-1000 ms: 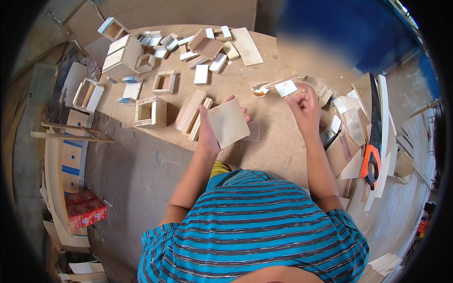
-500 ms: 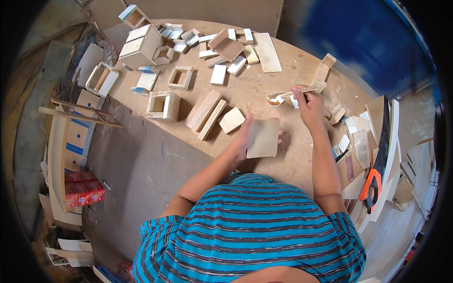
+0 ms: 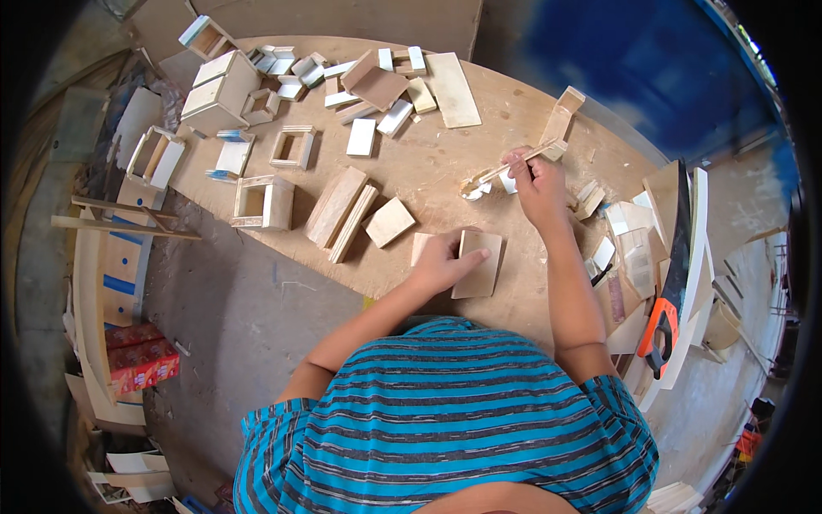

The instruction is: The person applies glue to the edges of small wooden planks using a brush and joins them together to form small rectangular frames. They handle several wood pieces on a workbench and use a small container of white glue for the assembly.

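Near my belly, my left hand [image 3: 445,264] grips a thin square wooden panel [image 3: 479,267], its thumb lying across the face. A second pale wooden piece [image 3: 419,246] shows past its fingers; whether it is joined to the panel I cannot tell. Farther right, my right hand [image 3: 538,184] is closed round a slim wooden stick [image 3: 505,169]. The stick's tip is over a small dish [image 3: 473,194] with white paste, partly hidden by the stick. Left of my left hand lies a square wooden block [image 3: 390,222], beside long wooden blocks [image 3: 336,206].
Small wooden boxes [image 3: 265,203] and a stack of offcuts [image 3: 377,86] cover the bench's far left. A flat board [image 3: 454,90] lies behind. On the right, a handsaw with an orange handle [image 3: 659,334] leans among boards. A red carton [image 3: 144,360] stands at lower left.
My left hand has turned the panel, and its thumb now lies over the face; another wooden piece has come into sight. The stick's tip has shifted slightly at the dish. The whole view has shifted.
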`<state>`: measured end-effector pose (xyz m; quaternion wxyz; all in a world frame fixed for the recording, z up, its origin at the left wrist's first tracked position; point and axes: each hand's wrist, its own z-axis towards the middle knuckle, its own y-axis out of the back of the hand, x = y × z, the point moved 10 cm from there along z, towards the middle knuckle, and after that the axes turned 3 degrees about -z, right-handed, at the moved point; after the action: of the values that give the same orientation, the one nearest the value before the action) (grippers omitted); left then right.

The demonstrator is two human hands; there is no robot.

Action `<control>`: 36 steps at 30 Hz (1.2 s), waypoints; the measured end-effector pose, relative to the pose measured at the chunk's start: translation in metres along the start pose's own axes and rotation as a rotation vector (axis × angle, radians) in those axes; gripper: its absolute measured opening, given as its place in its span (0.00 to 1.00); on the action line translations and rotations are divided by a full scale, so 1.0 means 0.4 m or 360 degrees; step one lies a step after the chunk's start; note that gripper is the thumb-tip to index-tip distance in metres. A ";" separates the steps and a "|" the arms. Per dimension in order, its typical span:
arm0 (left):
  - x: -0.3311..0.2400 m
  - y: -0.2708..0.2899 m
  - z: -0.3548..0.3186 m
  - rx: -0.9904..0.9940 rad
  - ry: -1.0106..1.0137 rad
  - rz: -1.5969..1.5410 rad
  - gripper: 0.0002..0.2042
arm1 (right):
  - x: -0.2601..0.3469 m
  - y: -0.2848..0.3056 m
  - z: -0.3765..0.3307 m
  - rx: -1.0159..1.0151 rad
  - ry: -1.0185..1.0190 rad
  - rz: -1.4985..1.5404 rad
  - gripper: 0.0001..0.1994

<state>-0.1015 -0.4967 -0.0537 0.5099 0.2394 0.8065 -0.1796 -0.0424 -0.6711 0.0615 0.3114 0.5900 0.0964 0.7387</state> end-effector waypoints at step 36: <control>-0.164 0.060 0.252 -0.0077 -0.0806 0.0686 0.36 | -0.251 0.055 -0.062 -0.0303 -0.0870 0.1451 0.14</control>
<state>0.0104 -0.5441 -0.0373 0.7259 0.3401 0.5890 -0.1020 -0.0619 -0.7405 -0.0160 0.0251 0.7118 -0.3214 0.6240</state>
